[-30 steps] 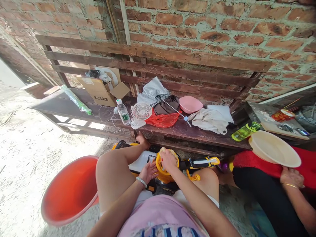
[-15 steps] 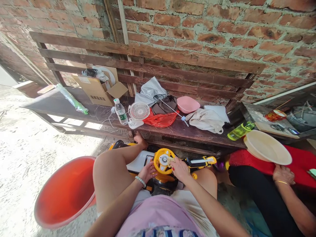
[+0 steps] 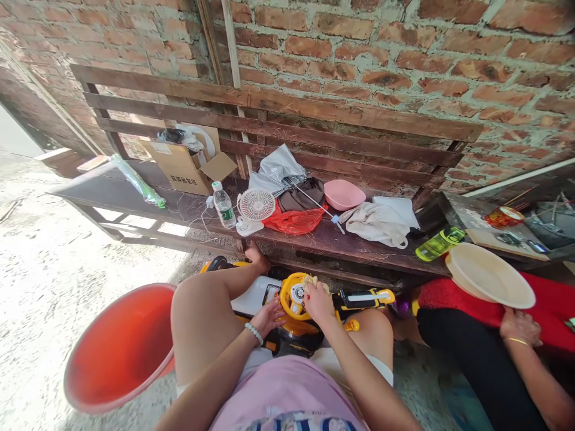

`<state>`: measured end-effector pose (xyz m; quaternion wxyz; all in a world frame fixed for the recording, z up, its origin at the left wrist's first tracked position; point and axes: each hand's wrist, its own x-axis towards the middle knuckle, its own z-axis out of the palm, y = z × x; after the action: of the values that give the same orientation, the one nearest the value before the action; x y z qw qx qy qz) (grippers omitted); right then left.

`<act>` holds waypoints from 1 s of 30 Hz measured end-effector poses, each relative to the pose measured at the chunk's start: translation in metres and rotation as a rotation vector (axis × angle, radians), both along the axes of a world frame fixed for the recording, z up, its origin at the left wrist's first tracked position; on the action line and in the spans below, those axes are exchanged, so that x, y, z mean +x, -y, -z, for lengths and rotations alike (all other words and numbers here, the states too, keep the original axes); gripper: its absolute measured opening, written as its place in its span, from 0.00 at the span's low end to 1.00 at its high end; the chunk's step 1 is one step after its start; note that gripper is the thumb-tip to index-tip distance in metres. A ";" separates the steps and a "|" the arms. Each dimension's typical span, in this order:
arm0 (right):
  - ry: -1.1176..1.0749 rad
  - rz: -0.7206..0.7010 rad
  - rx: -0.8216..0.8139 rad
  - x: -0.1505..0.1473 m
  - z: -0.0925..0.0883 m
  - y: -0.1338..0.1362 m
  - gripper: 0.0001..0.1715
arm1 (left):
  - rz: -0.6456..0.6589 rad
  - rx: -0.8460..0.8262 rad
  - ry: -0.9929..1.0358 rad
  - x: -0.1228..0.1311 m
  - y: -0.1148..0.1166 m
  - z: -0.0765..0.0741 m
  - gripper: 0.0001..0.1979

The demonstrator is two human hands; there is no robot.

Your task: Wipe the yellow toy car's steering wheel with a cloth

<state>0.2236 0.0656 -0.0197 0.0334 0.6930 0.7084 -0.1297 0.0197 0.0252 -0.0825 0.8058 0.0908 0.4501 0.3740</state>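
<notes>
Below the bench [image 3: 359, 246], left hand [image 3: 269, 314] and right hand [image 3: 319, 301] flank steering wheel [image 3: 293, 294].

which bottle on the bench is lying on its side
The green bottle at the right end of the bench lies on its side. The clear water bottle beside the white fan stands upright, cap up.

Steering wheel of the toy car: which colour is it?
The round plastic steering wheel is yellow; the head view shows it best.
</notes>
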 end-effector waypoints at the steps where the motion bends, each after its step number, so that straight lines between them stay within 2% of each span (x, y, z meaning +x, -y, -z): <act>1: -0.001 0.004 -0.010 0.002 0.000 0.009 0.20 | 0.002 0.005 -0.005 0.001 0.000 0.000 0.17; 5: -0.023 -0.026 -0.034 0.004 -0.001 0.040 0.18 | 0.023 0.010 -0.009 0.006 -0.001 -0.003 0.18; 7: -0.049 -0.103 -0.048 0.000 -0.001 0.049 0.16 | 0.038 0.008 0.010 0.010 -0.001 -0.007 0.18; 10: -0.089 -0.274 -0.060 -0.010 0.000 0.050 0.15 | 0.067 -0.010 0.004 0.015 0.000 -0.013 0.15; 12: -0.093 -0.325 -0.052 -0.015 0.001 0.044 0.16 | 0.086 -0.019 -0.039 0.017 0.000 -0.016 0.15; 16: -0.110 -0.253 0.005 -0.011 0.005 0.035 0.19 | 0.065 -0.003 -0.102 0.018 0.001 -0.012 0.14; 22: -0.166 -0.141 0.051 0.004 0.014 0.040 0.19 | 0.003 0.001 -0.098 0.019 0.000 0.000 0.11; 27: -0.141 -0.149 0.070 0.001 0.010 0.042 0.19 | 0.033 0.028 -0.141 0.017 0.001 -0.001 0.15; 30: -0.135 -0.151 0.067 -0.001 0.007 0.043 0.19 | 0.031 0.025 -0.113 0.016 0.001 0.000 0.22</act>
<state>0.2227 0.0225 -0.0269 -0.0278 0.6279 0.7632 -0.1497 0.0360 0.0242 -0.0824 0.7835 0.1289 0.4887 0.3616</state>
